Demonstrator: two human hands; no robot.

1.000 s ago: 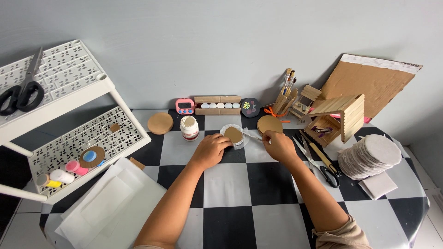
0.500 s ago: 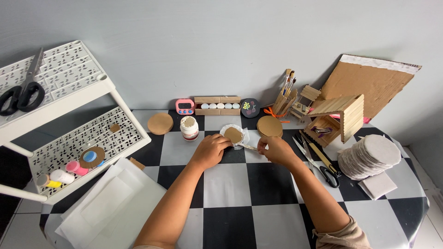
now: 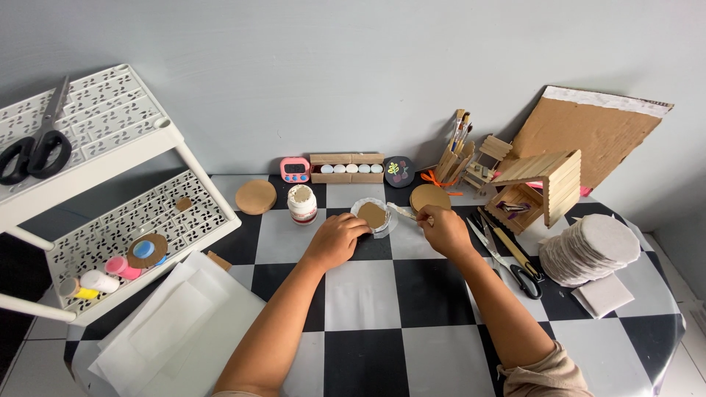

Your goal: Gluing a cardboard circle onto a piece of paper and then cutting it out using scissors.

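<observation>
A person's two hands work over a brown disc at a checkered craft table.

The left hand (image 3: 337,239) steadies a small clear dish (image 3: 373,216) holding one brown disc (image 3: 373,215); the right hand (image 3: 443,229) pinches what looks like a thin stick (image 3: 403,213), its tip at the rim. A careless push could tip the dish or knock the glue bottle (image 3: 301,204) beside it. Two more round discs (image 3: 256,197) lie nearby, plus one stack of pale rounds (image 3: 592,248).
</observation>
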